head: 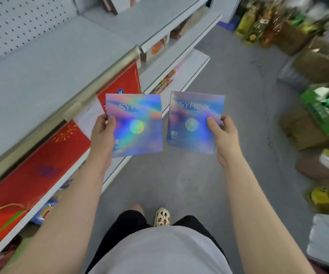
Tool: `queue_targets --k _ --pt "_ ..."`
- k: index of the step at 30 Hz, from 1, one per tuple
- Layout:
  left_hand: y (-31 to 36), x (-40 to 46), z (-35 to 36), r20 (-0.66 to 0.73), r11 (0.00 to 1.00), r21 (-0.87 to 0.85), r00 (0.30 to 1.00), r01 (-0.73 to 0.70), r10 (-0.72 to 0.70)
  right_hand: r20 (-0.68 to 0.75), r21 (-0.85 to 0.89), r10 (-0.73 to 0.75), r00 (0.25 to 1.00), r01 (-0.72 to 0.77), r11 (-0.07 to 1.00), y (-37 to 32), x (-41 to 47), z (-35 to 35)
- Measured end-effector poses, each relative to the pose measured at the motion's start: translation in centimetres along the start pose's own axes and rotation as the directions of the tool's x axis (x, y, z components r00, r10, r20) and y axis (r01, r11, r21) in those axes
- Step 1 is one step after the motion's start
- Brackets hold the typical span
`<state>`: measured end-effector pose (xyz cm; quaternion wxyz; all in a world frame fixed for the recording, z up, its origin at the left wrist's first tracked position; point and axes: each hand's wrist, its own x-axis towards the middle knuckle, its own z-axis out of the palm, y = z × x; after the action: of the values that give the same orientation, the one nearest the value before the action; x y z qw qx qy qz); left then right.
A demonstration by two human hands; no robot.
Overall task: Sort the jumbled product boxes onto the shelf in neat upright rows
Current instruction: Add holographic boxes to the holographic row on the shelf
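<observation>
A: Hands?
B: Left hand (102, 133) pinches one holographic SYRINX box (135, 125) by its edge, thumb on front; right hand (222, 135) likewise grips the second box (193, 120), mid-frame.
A: Why face-up?
B: Likely checking labels match before standing them on the grey shelf (41, 62), upper left.

Grey concrete floor (209, 80), aisle between white metal shelving (41, 62) at left and stacked cardboard cartons (306, 133) at right. White pegboard back panel (11, 22) above the top shelf. Lighting even, diffuse.
</observation>
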<state>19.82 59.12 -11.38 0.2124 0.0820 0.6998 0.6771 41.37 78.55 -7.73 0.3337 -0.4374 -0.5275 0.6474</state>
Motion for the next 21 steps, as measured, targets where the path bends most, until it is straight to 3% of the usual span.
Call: queue_targets --k 12,21 --pt "3.8 17.6 19.9 0.113 0.999 0.002 0.992 -0.054 0.054 -0.047 0.047 0.004 0.999 -0.002 0.999 -4.5 24.1 -2.6" --pt "9.7 32.4 33.7 0.047 0.997 0.003 0.996 -0.078 0.078 -0.02 0.032 -0.073 0.997 0.073 0.997 -11.4 44.1 -1.6"
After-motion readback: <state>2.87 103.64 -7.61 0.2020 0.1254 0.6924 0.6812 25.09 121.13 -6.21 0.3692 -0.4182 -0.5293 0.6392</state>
